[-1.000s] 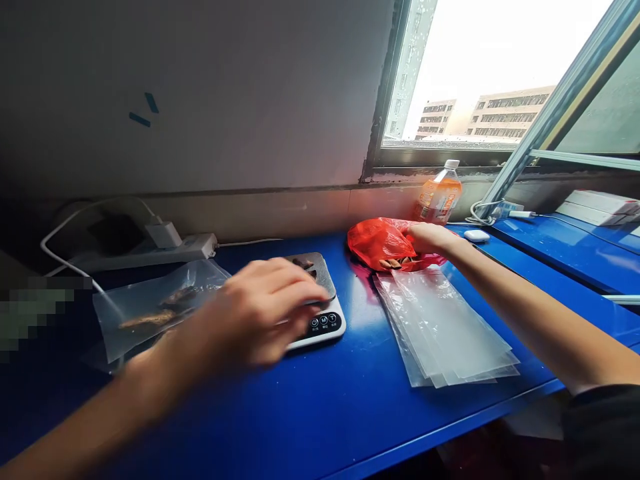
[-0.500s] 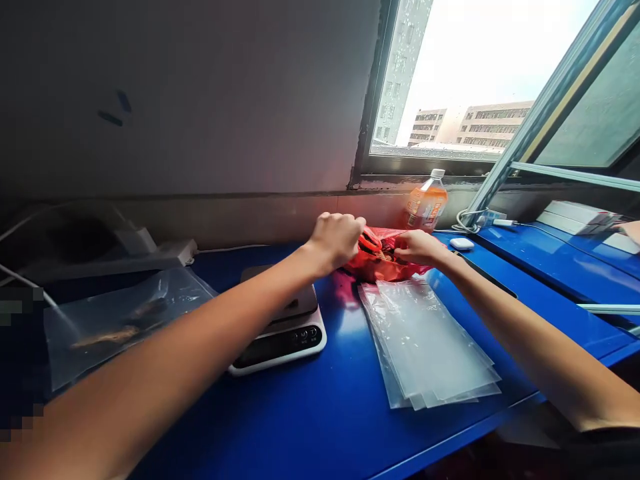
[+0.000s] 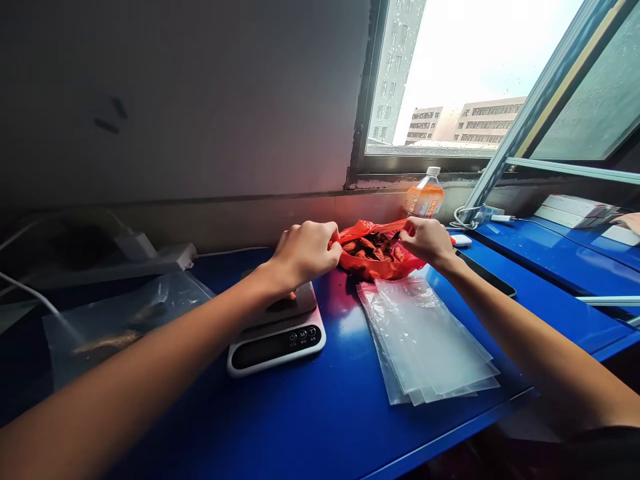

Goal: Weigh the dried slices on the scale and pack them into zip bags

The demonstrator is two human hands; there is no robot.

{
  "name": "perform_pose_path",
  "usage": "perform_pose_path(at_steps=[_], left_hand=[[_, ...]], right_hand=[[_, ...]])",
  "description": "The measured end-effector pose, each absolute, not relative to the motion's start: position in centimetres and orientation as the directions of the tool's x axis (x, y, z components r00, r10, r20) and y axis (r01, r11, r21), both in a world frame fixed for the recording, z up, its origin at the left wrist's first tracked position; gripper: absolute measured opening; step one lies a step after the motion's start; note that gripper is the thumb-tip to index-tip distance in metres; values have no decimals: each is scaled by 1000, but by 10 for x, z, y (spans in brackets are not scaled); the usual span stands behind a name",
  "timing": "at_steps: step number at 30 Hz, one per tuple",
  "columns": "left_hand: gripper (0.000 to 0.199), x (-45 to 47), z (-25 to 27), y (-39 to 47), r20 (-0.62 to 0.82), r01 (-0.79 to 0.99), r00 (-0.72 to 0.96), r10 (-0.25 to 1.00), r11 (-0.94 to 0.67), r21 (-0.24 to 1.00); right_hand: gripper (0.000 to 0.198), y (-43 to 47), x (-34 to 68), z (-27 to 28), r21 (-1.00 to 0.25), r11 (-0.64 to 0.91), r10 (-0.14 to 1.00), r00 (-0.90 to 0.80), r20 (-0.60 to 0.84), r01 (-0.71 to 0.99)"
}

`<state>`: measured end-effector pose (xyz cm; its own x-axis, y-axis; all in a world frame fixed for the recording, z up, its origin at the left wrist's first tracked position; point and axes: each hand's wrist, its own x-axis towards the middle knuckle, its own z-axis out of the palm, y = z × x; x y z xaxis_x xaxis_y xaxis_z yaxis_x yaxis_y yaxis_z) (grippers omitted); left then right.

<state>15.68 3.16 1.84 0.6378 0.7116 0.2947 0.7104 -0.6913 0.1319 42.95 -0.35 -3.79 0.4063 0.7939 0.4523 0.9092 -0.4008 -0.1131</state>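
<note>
A red plastic bag [image 3: 383, 268] sits on the blue table, its mouth spread wide. Inside it lie several brown dried pieces [image 3: 369, 248] whose exact kind I cannot make out. My left hand [image 3: 307, 252] pinches the bag's left rim, and my right hand [image 3: 427, 239] grips the rim on the right. Below my left forearm stands a white kitchen scale [image 3: 280, 353] with a dark display; a small brown piece [image 3: 290, 297] rests on its plate, partly hidden by the arm. Clear zip bags [image 3: 430, 340] lie stacked in front of the red bag.
Behind the red bag stands a bottle of orange drink [image 3: 424, 199]. A phone [image 3: 485, 273] and a white earphone case [image 3: 462, 241] lie at right. To the left are a clear bag with brown contents [image 3: 170, 293] and a power strip [image 3: 173, 257]. Metal shelf posts [image 3: 520, 117] rise by the window.
The mouth of the red bag has been pulled wider, showing more of the brown pieces. My left hand has moved left and down; my right hand has come out of the bag to its rim.
</note>
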Motion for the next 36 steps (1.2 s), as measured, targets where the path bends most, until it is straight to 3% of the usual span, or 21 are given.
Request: perform_pose_path(at_steps=[4, 7, 9, 12, 18, 21, 24, 26, 28, 31, 33, 36], left_hand=[[21, 148, 18, 26, 388, 587, 712, 586, -799, 129], [28, 149, 14, 19, 539, 396, 754, 376, -914, 83], [36, 158, 12, 13, 568, 337, 767, 300, -940, 41], [38, 179, 12, 6, 500, 391, 794, 345, -920, 15], [19, 201, 20, 17, 370, 522, 788, 492, -853, 21], [20, 193, 21, 23, 312, 557, 784, 536, -830, 28], [20, 188, 16, 14, 259, 435, 866, 428, -900, 31], [20, 192, 12, 2, 231, 275, 935, 270, -961, 13], [22, 200, 9, -9, 199, 179, 965, 171, -983, -23], [25, 216, 13, -7, 99, 331, 941, 323, -941, -71], [24, 223, 21, 8, 41, 504, 864, 503, -859, -93], [25, 227, 31, 37, 62, 629, 777, 627, -768, -119]], right_hand=[[21, -19, 413, -29, -186, -380, 737, 419, 530, 906], [18, -35, 391, -18, -274, -205, 707, 336, 623, 940], [18, -44, 372, -9, -313, -56, 695, 262, 670, 948], [18, -51, 350, 1, -366, 78, 657, 229, 718, 927], [24, -47, 356, -13, -425, 139, 689, 220, 691, 895], [33, -34, 380, -28, -395, 104, 838, 134, 529, 913], [22, -11, 398, -32, -236, 84, 935, 5, 355, 968], [42, 6, 402, -26, -164, 157, 929, -89, 358, 974], [63, 20, 399, -17, -185, 290, 884, -188, 428, 939], [68, 28, 392, -7, -358, 441, 822, -210, 530, 823], [57, 25, 391, -8, -539, 431, 827, -77, 557, 724], [37, 11, 395, -21, -750, 311, 841, 199, 503, 585]])
